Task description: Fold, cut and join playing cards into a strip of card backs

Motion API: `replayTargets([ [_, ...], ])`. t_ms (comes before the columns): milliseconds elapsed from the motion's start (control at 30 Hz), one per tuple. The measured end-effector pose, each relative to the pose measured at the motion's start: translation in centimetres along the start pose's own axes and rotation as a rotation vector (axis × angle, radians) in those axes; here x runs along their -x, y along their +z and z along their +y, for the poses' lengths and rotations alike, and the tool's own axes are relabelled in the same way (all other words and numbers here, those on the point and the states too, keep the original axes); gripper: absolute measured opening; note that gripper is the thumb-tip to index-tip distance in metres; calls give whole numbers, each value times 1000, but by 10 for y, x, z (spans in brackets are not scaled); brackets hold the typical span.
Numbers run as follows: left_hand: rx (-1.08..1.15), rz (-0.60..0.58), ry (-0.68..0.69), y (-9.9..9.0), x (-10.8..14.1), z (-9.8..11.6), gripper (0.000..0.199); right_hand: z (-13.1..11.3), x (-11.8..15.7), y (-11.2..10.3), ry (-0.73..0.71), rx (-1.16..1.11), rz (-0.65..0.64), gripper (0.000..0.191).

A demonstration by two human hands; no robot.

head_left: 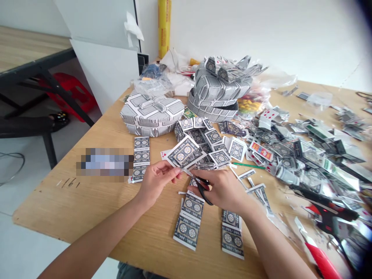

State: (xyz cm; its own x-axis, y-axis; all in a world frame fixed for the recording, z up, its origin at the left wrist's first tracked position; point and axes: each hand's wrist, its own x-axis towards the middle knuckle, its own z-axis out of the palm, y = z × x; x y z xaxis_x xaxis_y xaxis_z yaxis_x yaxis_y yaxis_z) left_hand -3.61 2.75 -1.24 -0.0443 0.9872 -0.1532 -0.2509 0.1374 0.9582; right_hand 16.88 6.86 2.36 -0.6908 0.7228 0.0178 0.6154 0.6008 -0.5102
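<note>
My left hand (158,180) pinches the lower edge of a patterned playing card (186,152) over the middle of the table. Black-handled scissors (202,189) are in my right hand (228,190), their blades at the card's lower edge. Beneath and in front of my hands lies a strip of joined cards (187,228). A second strip (232,237) is partly under my right forearm, and a third (141,155) lies left of my left hand. Just beyond the held card is a heap of folded cards (213,136).
Oval boxes made of cards (152,112) stand at the back, some stacked (217,91). Loose cards (279,147) cover the right side. A glue gun (322,209) and a red-handled cutter (321,255) lie at right. A green stick (249,165) is beyond my right hand.
</note>
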Motion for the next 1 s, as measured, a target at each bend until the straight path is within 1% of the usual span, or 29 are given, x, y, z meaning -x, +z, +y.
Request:
replayTargets([
  [67, 12, -7, -1, 0, 0, 0, 24, 0, 0, -1, -13, -50, -6, 24],
  [200, 47, -16, -21, 2, 0, -1, 23, 1, -1, -2, -21, -142, -56, 31],
  [333, 72, -20, -39, 2, 0, -1, 22, 1, -1, -5, 5, -186, -97, 29],
  [533, 83, -62, -59, 1, 0, -4, 19, 4, 0, -9, 19, -272, -165, 26],
  [633, 81, -63, -68, 0, 0, -5, 19, 5, 0, -8, 25, -283, -174, 23],
  [767, 83, -45, -67, 0, 0, -4, 20, 5, 1, -7, 16, -259, -147, 20],
  [1000, 101, -46, -75, 2, 0, -4, 18, 4, -1, -8, 35, -236, -153, 23],
])
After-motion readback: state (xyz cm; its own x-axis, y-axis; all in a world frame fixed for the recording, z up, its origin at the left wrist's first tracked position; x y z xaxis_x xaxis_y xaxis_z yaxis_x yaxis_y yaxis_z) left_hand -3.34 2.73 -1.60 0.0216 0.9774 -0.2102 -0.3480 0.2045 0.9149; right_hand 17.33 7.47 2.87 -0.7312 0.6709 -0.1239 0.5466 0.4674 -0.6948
